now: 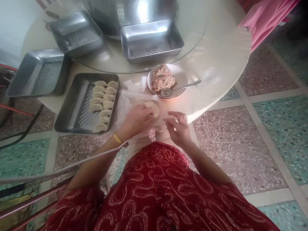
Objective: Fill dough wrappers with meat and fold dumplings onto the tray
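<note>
My left hand (138,118) is closed on a round dumpling wrapper (153,110) at the table's near edge. To its right, my right hand (178,126) hovers with bent fingers apart and nothing visible between them. Just beyond the hands stands a white bowl (182,76) of minced filling (163,79). A spoon (186,86) rests in it, its handle over the right rim. Folded dumplings (105,105) lie in two rows along the right side of a metal tray (72,106) left of my left hand. Crumpled thin white sheeting (125,101) lies beside that hand.
Three more rectangular metal trays, a left one (38,73), a back-left one (75,33) and a back-middle one (151,43), stand around the table. A large steel pot (131,14) sits on the glass turntable (194,41). A pale cable (72,165) crosses over my left forearm.
</note>
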`<state>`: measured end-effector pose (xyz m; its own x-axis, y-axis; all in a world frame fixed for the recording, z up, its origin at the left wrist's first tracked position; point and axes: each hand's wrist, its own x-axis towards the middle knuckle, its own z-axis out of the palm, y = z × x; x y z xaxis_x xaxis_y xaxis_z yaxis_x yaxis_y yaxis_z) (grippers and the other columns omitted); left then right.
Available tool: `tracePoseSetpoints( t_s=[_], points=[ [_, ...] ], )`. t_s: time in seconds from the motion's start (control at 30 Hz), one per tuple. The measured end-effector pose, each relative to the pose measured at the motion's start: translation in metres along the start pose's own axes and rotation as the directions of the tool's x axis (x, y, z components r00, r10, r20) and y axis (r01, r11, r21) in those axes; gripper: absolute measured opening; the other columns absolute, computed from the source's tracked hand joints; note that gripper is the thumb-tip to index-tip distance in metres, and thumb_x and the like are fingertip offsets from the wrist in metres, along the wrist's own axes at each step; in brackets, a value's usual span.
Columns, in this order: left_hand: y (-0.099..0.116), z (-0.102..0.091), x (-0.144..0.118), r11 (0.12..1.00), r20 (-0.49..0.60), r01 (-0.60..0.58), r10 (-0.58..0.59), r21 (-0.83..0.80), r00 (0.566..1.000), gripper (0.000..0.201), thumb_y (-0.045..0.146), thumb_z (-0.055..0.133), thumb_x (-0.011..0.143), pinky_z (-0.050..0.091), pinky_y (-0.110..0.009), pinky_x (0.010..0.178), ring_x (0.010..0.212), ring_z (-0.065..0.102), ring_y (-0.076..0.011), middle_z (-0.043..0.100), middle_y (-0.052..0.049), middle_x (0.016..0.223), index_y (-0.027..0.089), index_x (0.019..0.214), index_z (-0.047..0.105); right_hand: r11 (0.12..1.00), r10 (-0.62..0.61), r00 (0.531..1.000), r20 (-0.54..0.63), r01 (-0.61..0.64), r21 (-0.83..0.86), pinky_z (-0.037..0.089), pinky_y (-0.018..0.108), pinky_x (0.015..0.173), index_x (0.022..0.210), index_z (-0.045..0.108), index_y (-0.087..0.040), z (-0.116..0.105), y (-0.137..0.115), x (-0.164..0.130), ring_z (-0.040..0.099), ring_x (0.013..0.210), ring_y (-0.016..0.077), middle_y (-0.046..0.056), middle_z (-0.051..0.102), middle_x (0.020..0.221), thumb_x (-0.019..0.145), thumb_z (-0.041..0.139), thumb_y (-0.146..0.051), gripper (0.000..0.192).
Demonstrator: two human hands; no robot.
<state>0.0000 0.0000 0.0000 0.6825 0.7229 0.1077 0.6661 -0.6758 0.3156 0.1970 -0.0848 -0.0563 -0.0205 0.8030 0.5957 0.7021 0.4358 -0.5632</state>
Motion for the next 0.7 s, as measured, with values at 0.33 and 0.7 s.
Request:
tracePoseSetpoints(
  t_s=[0.33, 0.7],
  points=[
    [-0.0057, -0.0051, 0.0070, 0.980, 0.097, 0.068, -0.050, -0.188, 0.994, 0.017, 0.024, 0.053, 0.085, 0.042, -0.031, 0.073, 0.079, 0.057, -0.0184, 0.066, -0.005, 0.081, 0.016, 0.079, 0.067, 0.998, 0.045, 0.999, 0.005, -0.045, 0.049, 0.051, 0.048, 0.088, 0.104, 0.071, -0.027, 0.0007, -0.0006, 0.0006, 0.056, 0.109, 0.0274, 0.008, 0.065, 0.118, 0.091, 0.056, -0.016, 0.023],
    [-0.0069, -0.0063, 0.0085, 0.948, 0.138, 0.134, -0.098, -0.289, 0.986, 0.021, 0.024, 0.050, 0.084, 0.039, -0.029, 0.069, 0.073, 0.054, -0.0153, 0.066, -0.003, 0.075, 0.016, 0.073, 0.066, 1.000, 0.009, 1.000, 0.018, -0.010, 0.022, 0.051, 0.046, 0.089, 0.102, 0.073, -0.025, 0.0073, -0.0047, 0.0048, 0.055, 0.110, 0.0266, 0.009, 0.065, 0.118, 0.093, 0.055, -0.017, 0.021]
  ],
)
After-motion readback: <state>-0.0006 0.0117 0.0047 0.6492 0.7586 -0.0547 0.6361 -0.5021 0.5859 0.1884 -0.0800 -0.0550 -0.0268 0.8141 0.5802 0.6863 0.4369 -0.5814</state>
